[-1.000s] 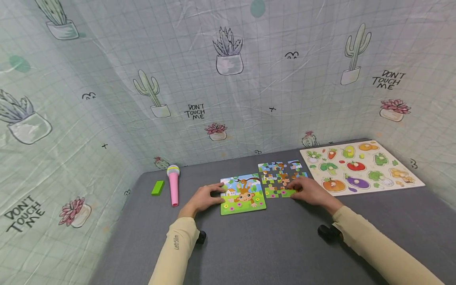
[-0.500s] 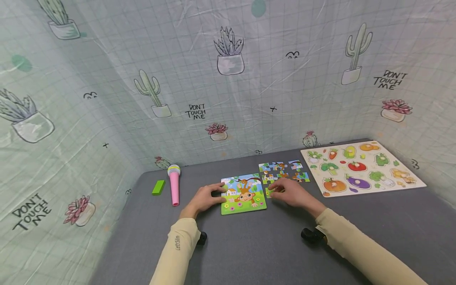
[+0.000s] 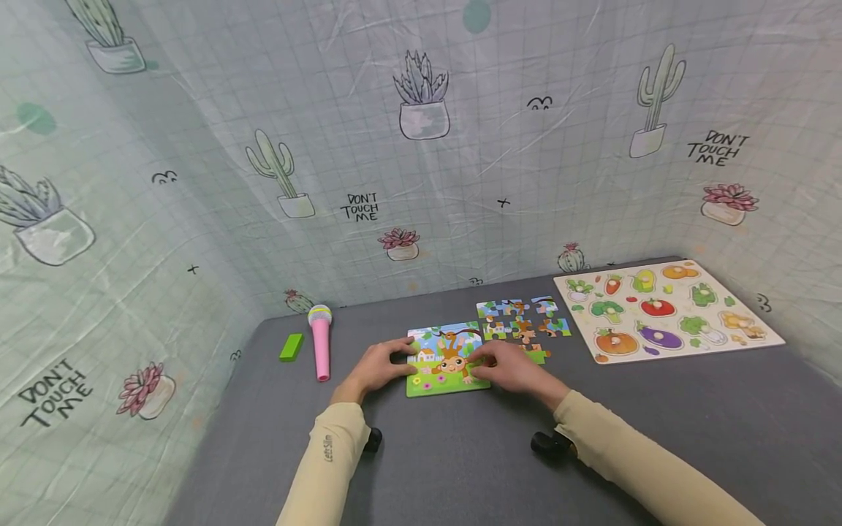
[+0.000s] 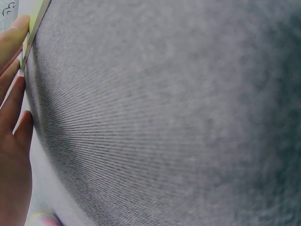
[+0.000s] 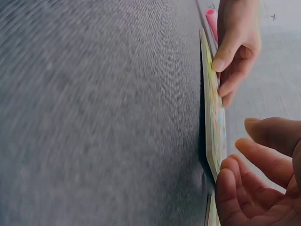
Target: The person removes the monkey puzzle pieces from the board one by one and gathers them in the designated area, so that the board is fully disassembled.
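In the head view a square monkey picture puzzle [image 3: 447, 369] lies flat on the grey table. My left hand [image 3: 381, 365] rests at its left edge, thumb and fingers spread apart along it. My right hand [image 3: 516, 365] is at the puzzle's right edge, fingertips over the border. The right wrist view shows the thin board [image 5: 211, 99] edge-on, with my right fingers [image 5: 261, 188] bent loosely beside its near end; nothing shows between them. Several jigsaw pieces [image 3: 520, 327] lie right behind my right hand, which hides part of the lowest row.
A wooden vegetable peg board [image 3: 628, 325] lies at the back right. On the left are a pink toy microphone [image 3: 321, 347] and a green block [image 3: 291, 348]. A cactus-printed cloth [image 3: 460, 183] hangs behind the table [image 3: 447, 460].
My right hand has moved left from the loose pieces, over the lower row, to the monkey puzzle's right edge. My left hand has stayed at the left edge.
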A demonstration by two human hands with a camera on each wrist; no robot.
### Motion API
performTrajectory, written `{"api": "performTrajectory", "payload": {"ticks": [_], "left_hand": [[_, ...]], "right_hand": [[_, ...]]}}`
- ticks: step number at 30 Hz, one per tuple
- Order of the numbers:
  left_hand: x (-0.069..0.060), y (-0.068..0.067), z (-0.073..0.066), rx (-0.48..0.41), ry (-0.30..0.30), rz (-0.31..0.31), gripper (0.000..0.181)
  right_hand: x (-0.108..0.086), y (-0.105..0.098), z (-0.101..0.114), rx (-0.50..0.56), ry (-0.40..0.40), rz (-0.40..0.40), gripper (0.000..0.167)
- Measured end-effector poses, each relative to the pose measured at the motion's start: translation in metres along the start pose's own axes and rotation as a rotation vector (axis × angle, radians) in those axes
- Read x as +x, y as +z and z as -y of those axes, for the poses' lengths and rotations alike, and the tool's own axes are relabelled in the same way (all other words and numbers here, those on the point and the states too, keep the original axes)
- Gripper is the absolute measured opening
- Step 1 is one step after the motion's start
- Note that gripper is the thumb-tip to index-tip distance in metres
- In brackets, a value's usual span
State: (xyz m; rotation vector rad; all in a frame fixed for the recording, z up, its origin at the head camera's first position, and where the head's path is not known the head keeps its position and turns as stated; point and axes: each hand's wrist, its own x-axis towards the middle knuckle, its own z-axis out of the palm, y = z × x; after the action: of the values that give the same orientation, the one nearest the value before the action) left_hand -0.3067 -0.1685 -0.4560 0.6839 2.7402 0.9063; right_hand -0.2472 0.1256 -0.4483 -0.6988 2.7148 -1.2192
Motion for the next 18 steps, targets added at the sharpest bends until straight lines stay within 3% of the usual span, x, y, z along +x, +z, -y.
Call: {"api": "performTrajectory", "payload": {"ticks": [10,18], "left_hand": [[0.0,0.001,0.003,0.002,-0.01,-0.004,0.036],[-0.001,-0.002,0.004,-0.018,-0.004,0.02,0.04]], "right_hand": [[0.001,0.008,0.005,0.036,-0.014,-0.008,0.023],[0.001,0.012,0.003,-0.03,-0.002,-0.01,0.031]]}}
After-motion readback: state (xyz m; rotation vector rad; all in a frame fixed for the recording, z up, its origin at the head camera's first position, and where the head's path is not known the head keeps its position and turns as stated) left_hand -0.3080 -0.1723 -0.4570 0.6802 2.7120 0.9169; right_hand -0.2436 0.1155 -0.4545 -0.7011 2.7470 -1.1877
